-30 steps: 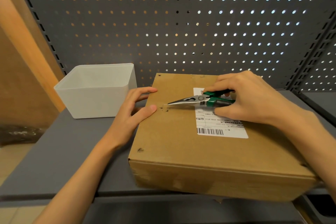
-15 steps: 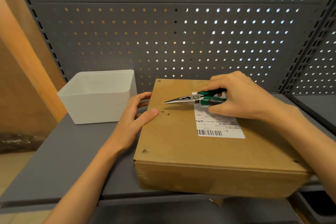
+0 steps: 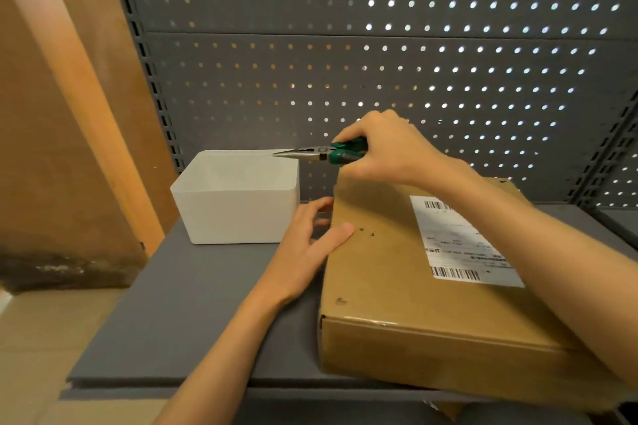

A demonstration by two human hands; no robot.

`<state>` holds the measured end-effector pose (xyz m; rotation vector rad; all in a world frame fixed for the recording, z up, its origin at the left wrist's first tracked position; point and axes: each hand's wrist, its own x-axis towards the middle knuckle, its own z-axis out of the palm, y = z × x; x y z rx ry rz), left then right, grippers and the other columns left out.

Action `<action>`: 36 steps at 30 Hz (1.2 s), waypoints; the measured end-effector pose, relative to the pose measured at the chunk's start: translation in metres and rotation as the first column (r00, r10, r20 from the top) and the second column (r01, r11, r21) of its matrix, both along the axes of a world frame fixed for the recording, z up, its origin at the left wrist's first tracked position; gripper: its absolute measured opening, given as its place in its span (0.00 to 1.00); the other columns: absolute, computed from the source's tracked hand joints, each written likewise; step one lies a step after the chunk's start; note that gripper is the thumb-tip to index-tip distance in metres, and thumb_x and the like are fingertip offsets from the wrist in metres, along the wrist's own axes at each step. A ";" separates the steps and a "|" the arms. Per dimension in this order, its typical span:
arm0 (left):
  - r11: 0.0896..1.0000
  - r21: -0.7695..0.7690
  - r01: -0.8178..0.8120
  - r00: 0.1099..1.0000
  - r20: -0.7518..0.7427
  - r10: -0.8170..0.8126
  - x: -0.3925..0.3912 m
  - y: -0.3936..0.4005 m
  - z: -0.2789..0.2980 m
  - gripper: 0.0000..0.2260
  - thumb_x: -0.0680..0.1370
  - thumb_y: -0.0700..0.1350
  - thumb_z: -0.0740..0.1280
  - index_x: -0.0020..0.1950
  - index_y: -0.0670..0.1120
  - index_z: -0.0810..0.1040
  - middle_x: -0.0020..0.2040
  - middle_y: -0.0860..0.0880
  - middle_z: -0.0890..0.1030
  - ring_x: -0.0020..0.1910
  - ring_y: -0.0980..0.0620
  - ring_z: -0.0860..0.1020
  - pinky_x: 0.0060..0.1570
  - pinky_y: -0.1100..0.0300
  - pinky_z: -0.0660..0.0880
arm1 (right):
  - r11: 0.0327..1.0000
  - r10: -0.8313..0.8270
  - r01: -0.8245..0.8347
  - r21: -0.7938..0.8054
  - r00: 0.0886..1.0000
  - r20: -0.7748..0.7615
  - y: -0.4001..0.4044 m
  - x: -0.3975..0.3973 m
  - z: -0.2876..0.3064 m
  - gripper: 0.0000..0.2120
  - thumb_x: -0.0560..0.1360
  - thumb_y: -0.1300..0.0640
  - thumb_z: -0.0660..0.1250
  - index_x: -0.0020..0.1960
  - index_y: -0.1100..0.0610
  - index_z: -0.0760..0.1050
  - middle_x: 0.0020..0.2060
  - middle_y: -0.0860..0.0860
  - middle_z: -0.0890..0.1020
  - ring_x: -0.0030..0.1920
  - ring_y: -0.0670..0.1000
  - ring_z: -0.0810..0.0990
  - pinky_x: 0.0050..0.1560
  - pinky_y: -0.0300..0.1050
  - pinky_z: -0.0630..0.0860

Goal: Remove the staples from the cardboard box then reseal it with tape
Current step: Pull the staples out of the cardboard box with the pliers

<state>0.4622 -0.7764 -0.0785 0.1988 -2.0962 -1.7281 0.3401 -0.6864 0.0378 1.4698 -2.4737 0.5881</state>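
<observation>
Staple itself is too small to confirm at the plier tips; the box's (image 3: 431, 286) right side is sitting under the right forearm and its near-right corner is getting cut off by the frame. Label (image 3: 459, 245) text is unreadable, only barcodes are showing. Cardboard box is lying flat on the grey shelf (image 3: 193, 314), toward its right side, with its near edge overhanging the shelf's front edge; the top is showing a few small puncture holes near the left edge and a nick at the near-left corner. Left hand (image 3: 303, 252) is resting against the box's left edge, fingers loose and slightly spread, thumb lying on the box top, gripping nothing. Right hand (image 3: 383, 148) is wrapping its fingers around the green handles of the needle-nose pliers (image 3: 310, 152), holding them in the air with tips pointing left above the white bin (image 3: 238, 207). Bin is standing at the shelf's back-left, just beside the box, apart from it. Bare shelf surface is running along the front-left; pegboard (image 3: 379, 62) is closing off the back.
</observation>
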 end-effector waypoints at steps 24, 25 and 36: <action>0.995 -0.094 -0.029 1.000 -0.004 0.029 0.000 -0.003 0.001 0.27 0.69 0.59 0.63 0.67 0.54 0.67 0.60 0.57 0.71 0.52 0.71 0.73 0.45 0.75 0.71 | 0.975 -0.213 0.222 0.014 0.947 -0.241 0.058 -0.015 0.005 0.12 0.69 0.52 0.66 0.52 0.51 0.79 0.41 0.50 0.80 0.42 0.54 0.76 0.34 0.43 0.64; 0.995 -0.091 -0.031 1.000 -0.007 0.030 0.000 -0.003 0.001 0.27 0.69 0.59 0.63 0.67 0.53 0.68 0.61 0.56 0.72 0.53 0.70 0.73 0.45 0.74 0.72 | 0.968 -0.243 0.252 0.013 0.943 -0.226 0.070 -0.017 0.005 0.13 0.70 0.52 0.66 0.53 0.50 0.78 0.42 0.50 0.79 0.43 0.54 0.76 0.36 0.44 0.64; 0.978 -0.204 -0.036 0.998 0.035 0.044 -0.011 -0.008 0.013 0.30 0.68 0.56 0.73 0.68 0.54 0.68 0.64 0.55 0.70 0.58 0.68 0.70 0.42 0.77 0.70 | 0.853 -0.512 0.521 0.016 0.843 -0.163 0.176 -0.031 -0.014 0.17 0.72 0.47 0.65 0.60 0.50 0.76 0.52 0.49 0.79 0.54 0.56 0.76 0.51 0.51 0.70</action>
